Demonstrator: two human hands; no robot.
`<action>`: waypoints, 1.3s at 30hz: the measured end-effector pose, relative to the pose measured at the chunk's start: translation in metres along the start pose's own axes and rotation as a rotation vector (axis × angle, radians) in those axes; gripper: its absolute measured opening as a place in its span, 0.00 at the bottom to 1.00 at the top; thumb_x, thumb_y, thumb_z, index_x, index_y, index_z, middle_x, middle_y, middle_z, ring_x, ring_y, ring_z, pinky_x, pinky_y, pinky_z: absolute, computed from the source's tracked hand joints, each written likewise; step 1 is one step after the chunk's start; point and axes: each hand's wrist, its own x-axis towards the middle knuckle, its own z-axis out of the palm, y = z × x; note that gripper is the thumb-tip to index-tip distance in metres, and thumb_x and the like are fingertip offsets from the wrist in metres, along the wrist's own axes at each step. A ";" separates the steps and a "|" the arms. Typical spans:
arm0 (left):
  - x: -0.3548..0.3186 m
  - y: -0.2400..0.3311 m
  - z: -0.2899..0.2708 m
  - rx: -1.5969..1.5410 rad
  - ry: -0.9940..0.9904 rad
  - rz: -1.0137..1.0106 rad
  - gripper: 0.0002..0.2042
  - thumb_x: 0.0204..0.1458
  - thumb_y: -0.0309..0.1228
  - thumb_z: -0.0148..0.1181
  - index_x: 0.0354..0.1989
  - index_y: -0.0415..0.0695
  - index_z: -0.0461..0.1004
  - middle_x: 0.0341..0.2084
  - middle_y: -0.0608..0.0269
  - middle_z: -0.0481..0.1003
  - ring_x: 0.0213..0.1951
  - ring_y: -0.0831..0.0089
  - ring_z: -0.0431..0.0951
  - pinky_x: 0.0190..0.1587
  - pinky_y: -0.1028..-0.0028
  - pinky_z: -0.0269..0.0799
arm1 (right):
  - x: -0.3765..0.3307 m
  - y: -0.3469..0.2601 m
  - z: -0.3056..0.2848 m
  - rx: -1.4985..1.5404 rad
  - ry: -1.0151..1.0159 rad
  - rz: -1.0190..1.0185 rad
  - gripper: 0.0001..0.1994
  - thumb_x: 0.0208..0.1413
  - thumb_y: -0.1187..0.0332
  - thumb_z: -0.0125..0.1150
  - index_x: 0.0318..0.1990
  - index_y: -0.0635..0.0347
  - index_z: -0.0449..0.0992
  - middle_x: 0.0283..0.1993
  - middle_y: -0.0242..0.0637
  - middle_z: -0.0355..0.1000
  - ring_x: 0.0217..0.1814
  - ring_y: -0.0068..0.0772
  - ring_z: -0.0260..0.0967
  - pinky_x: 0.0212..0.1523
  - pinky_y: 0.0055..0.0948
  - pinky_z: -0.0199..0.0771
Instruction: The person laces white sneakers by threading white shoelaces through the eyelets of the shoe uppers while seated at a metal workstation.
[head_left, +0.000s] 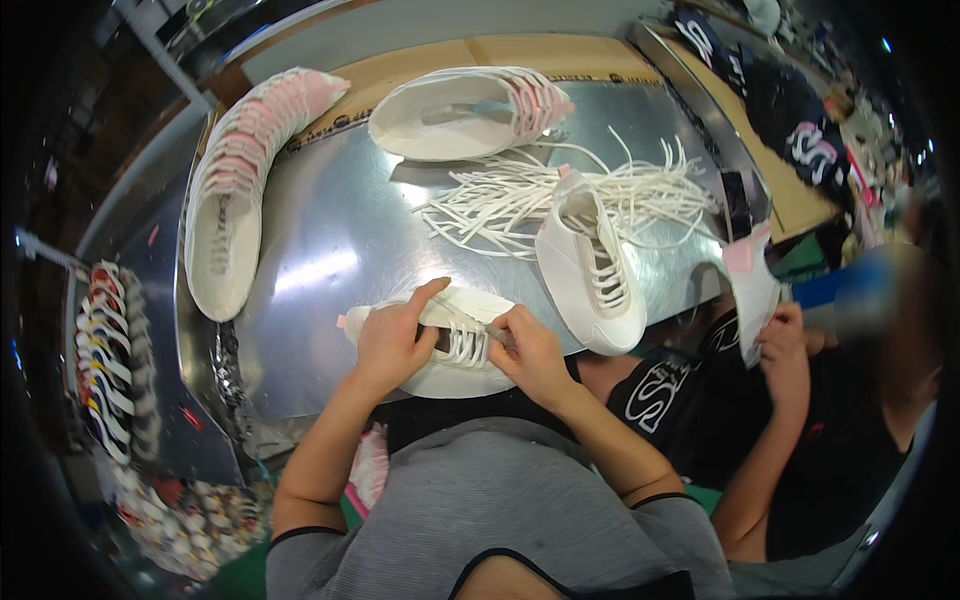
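A white shoe upper point(460, 383) lies sideways at the table's near edge, its heel with a pink tab to the left and white laces point(466, 345) across its throat. My left hand point(396, 342) grips it by the collar, thumb at the opening and index finger stretched along the far side. The fingers of my right hand point(532, 352) are pinched at the lacing around a slim grey thing point(500, 336), mostly hidden, whose kind I cannot make out. Just right of my hands, a laced white shoe upper point(592, 270) rests on the loose laces.
Loose white laces point(500, 205) lie heaped on the metal table point(330, 225). Nested stacks of white and pink uppers point(226, 240) point(440, 112) stand at the left and far side. At right, a co-worker's hand point(783, 345) holds a white upper point(752, 285). Shoe parts point(190, 520) are piled lower left.
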 end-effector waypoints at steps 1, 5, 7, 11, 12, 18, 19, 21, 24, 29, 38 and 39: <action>-0.002 -0.001 -0.002 0.024 -0.028 0.014 0.26 0.47 0.22 0.56 0.59 0.50 0.71 0.23 0.55 0.78 0.24 0.59 0.78 0.30 0.65 0.72 | -0.001 0.000 0.001 0.024 0.027 0.014 0.10 0.49 0.73 0.63 0.37 0.63 0.70 0.33 0.44 0.69 0.29 0.47 0.72 0.31 0.41 0.71; -0.025 -0.003 -0.017 -0.090 0.031 0.232 0.23 0.49 0.22 0.60 0.58 0.38 0.70 0.21 0.55 0.74 0.28 0.56 0.76 0.35 0.63 0.71 | -0.006 0.008 0.004 0.132 0.190 0.043 0.06 0.56 0.74 0.60 0.38 0.63 0.70 0.32 0.39 0.68 0.28 0.33 0.69 0.29 0.30 0.69; -0.051 -0.014 -0.018 0.127 0.444 0.425 0.25 0.52 0.21 0.59 0.60 0.36 0.66 0.38 0.52 0.77 0.42 0.57 0.78 0.47 0.65 0.72 | -0.008 0.012 0.007 0.178 0.256 0.037 0.05 0.59 0.73 0.59 0.39 0.63 0.69 0.32 0.36 0.68 0.27 0.27 0.67 0.28 0.27 0.68; -0.115 -0.011 0.020 -0.304 0.706 -0.239 0.27 0.55 0.20 0.57 0.64 0.35 0.60 0.56 0.50 0.70 0.55 0.58 0.72 0.59 0.64 0.66 | -0.006 0.005 0.003 0.585 0.238 0.323 0.06 0.62 0.71 0.57 0.41 0.62 0.69 0.31 0.30 0.68 0.27 0.16 0.61 0.27 0.22 0.64; -0.117 0.000 0.026 -0.689 0.588 -0.420 0.27 0.56 0.20 0.57 0.65 0.35 0.58 0.60 0.51 0.67 0.59 0.60 0.69 0.62 0.64 0.63 | -0.005 0.003 0.003 0.708 0.264 0.334 0.07 0.61 0.70 0.60 0.40 0.63 0.69 0.28 0.31 0.67 0.26 0.16 0.60 0.27 0.23 0.63; -0.102 0.014 0.024 -1.999 0.263 -0.644 0.28 0.56 0.25 0.59 0.65 0.35 0.58 0.59 0.51 0.68 0.61 0.60 0.69 0.62 0.59 0.67 | -0.003 0.002 0.003 0.361 0.028 0.203 0.06 0.64 0.70 0.56 0.42 0.62 0.69 0.33 0.27 0.68 0.31 0.14 0.61 0.33 0.16 0.63; -0.095 0.013 0.015 -2.023 0.261 -0.618 0.28 0.56 0.25 0.59 0.65 0.35 0.58 0.59 0.51 0.68 0.61 0.60 0.69 0.62 0.59 0.67 | 0.001 -0.006 0.005 0.436 0.017 0.224 0.05 0.61 0.74 0.58 0.41 0.62 0.70 0.36 0.28 0.68 0.34 0.16 0.63 0.35 0.18 0.63; -0.087 0.014 -0.030 -1.380 0.327 -0.327 0.24 0.55 0.23 0.59 0.61 0.36 0.64 0.54 0.56 0.73 0.54 0.59 0.76 0.59 0.57 0.71 | 0.011 -0.021 -0.010 0.184 0.085 0.064 0.06 0.57 0.78 0.59 0.40 0.62 0.71 0.38 0.30 0.69 0.38 0.19 0.65 0.38 0.21 0.65; -0.084 0.017 -0.105 -0.682 0.302 -0.259 0.21 0.53 0.23 0.57 0.57 0.37 0.69 0.47 0.52 0.76 0.47 0.58 0.79 0.53 0.60 0.74 | 0.025 -0.020 -0.055 -0.023 0.411 -0.080 0.13 0.52 0.81 0.59 0.46 0.64 0.73 0.43 0.42 0.72 0.45 0.41 0.72 0.44 0.31 0.72; -0.020 -0.079 -0.158 0.491 0.255 -0.427 0.28 0.48 0.23 0.55 0.61 0.36 0.62 0.54 0.41 0.69 0.43 0.44 0.78 0.43 0.56 0.76 | 0.035 0.029 -0.095 -0.299 0.476 0.116 0.15 0.50 0.75 0.67 0.46 0.64 0.76 0.42 0.44 0.76 0.44 0.44 0.76 0.47 0.33 0.74; 0.127 -0.317 -0.131 0.743 0.513 -0.453 0.20 0.50 0.24 0.56 0.53 0.35 0.67 0.49 0.42 0.70 0.42 0.49 0.78 0.43 0.59 0.77 | 0.026 -0.033 -0.125 0.409 0.666 0.358 0.10 0.55 0.79 0.60 0.44 0.63 0.74 0.35 0.23 0.68 0.31 0.13 0.63 0.32 0.14 0.62; 0.118 -0.284 -0.132 0.643 0.553 -0.473 0.21 0.51 0.25 0.57 0.54 0.35 0.67 0.50 0.41 0.69 0.45 0.49 0.77 0.45 0.60 0.76 | 0.029 -0.042 -0.126 0.553 0.667 0.291 0.07 0.57 0.77 0.59 0.42 0.60 0.73 0.33 0.23 0.67 0.27 0.09 0.59 0.26 0.12 0.57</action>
